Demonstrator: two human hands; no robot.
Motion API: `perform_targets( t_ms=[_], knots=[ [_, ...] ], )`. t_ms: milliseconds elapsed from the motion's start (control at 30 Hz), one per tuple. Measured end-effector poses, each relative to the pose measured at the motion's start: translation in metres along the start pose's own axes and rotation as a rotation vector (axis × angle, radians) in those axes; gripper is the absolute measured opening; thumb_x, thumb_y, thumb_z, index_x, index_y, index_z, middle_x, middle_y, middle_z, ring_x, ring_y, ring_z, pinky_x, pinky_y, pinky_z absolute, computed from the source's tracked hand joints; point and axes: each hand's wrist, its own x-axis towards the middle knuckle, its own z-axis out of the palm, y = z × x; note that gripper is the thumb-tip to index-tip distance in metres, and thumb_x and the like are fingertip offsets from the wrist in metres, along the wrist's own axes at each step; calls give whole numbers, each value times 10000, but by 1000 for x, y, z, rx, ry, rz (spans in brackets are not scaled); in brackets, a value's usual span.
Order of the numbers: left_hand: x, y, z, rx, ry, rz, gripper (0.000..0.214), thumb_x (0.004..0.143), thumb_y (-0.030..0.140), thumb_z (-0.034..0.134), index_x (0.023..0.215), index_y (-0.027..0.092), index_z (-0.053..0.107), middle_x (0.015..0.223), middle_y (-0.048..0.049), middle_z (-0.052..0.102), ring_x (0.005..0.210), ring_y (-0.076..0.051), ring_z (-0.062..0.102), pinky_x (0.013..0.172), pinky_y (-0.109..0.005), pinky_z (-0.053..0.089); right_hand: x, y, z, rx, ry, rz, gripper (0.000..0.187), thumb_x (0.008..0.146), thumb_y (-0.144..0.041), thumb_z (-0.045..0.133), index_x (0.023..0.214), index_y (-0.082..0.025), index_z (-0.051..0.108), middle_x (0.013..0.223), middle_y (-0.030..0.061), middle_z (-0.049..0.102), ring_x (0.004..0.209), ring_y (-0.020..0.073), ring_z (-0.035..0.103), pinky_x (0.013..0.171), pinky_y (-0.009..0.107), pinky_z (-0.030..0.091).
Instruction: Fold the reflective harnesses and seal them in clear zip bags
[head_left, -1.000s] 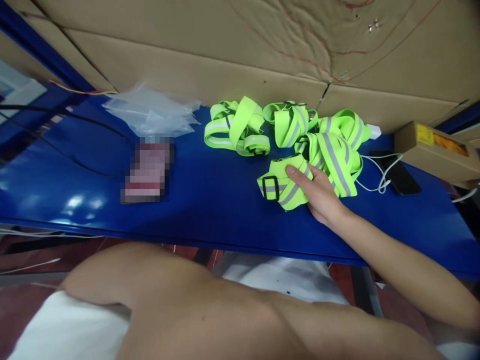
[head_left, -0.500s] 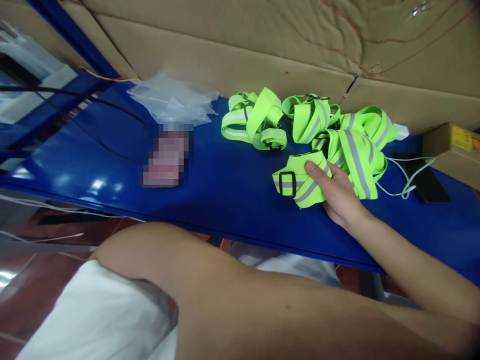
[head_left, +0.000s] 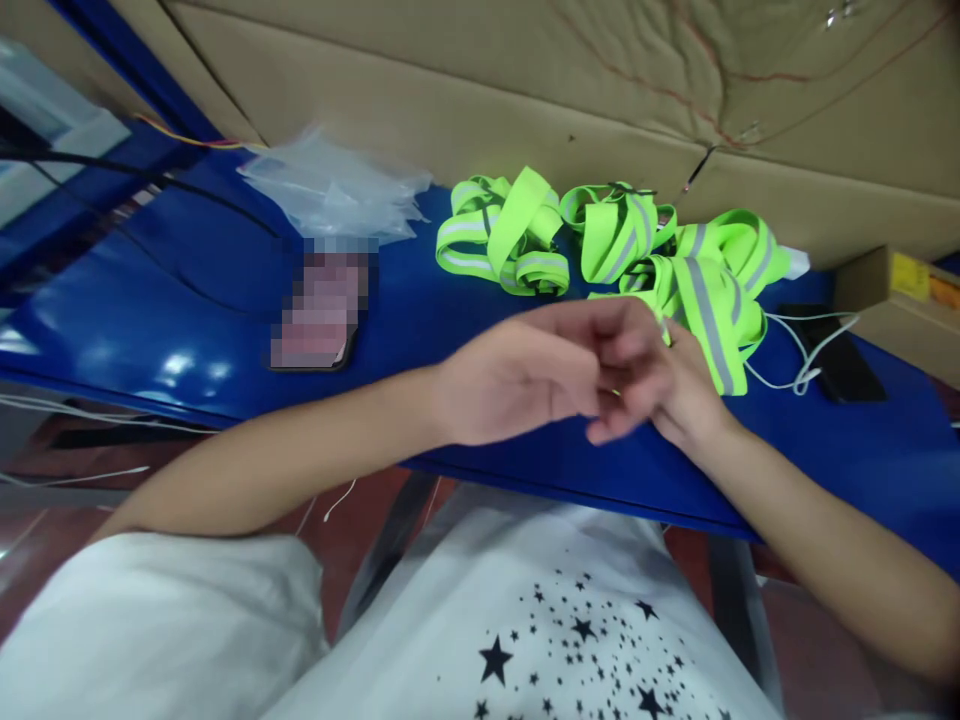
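Note:
My right hand is closed on a neon-green reflective strap, rolled into a bundle. That strap is mostly covered by my left hand, and only slivers of green show around it. Palm partly turned up, my left hand reaches across in front of the right fingers. Its own fingers are loosely bent and apart, a little blurred, with nothing seen in them. Behind both hands lie more strap bundles with grey stripes: one at the left, one in the middle and an overlapping heap at the right.
On the blue table a phone lies at the left, its screen pixelated. Clear plastic bags are behind it. At the right are a dark phone, a white cable and a cardboard box. Cardboard lines the back.
My left arm has swung in from low in the view, bringing the left hand over the held strap. The right hand stays nearly in place. The view has shifted slightly.

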Motion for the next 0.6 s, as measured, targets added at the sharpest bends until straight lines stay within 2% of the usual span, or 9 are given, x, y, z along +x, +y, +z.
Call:
perform_targets(
  t_ms=[67, 167, 333, 433, 533, 600],
  knots=[
    [5, -1, -19, -19, 71, 17, 259, 612, -2, 560, 754, 183, 447, 720, 7, 549, 603, -120, 552, 553, -236, 412, 3, -5, -1, 59, 39, -23, 453, 809, -585, 795, 1110, -252, 742, 1073, 34, 802, 1142, 288, 737, 970, 433, 632],
    [7, -6, -37, -47, 167, 14, 274, 573, -29, 519, 739, 176, 443, 698, 11, 503, 596, -106, 531, 538, -217, 388, 9, -9, -7, 103, 86, -74, 504, 816, -610, 780, 1176, -262, 729, 1213, 38, 775, 1235, 293, 695, 978, 414, 639],
    [10, -9, -44, -36, 221, -11, 275, 553, -9, 547, 716, 189, 448, 706, 6, 494, 603, -115, 521, 516, -234, 392, 12, -4, -10, 11, 71, -104, 446, 863, -638, 713, 1170, -316, 733, 1297, 11, 748, 1326, 303, 640, 1030, 445, 610],
    [12, -11, -43, 28, 240, 0, 242, 642, 67, 649, 728, 198, 463, 696, 11, 497, 594, -115, 515, 503, -235, 400, 11, -2, -7, -19, 47, -99, 365, 886, -612, 697, 1125, -342, 747, 1257, 5, 767, 1336, 305, 633, 1035, 456, 592],
    [12, -7, -46, 303, 272, 122, 288, 808, 292, 758, 746, 198, 493, 682, 19, 527, 570, -111, 542, 487, -231, 408, 8, -2, -4, 18, 59, -85, 392, 856, -610, 731, 1124, -326, 752, 1258, 23, 767, 1300, 312, 660, 1027, 462, 599],
    [11, 4, -53, 650, 349, 277, 314, 879, 424, 745, 804, 195, 545, 745, -6, 619, 615, -131, 612, 534, -254, 466, 7, -2, -3, 52, 74, -73, 432, 828, -612, 760, 1125, -299, 753, 1250, 35, 770, 1262, 315, 683, 1025, 468, 605]
  ],
)
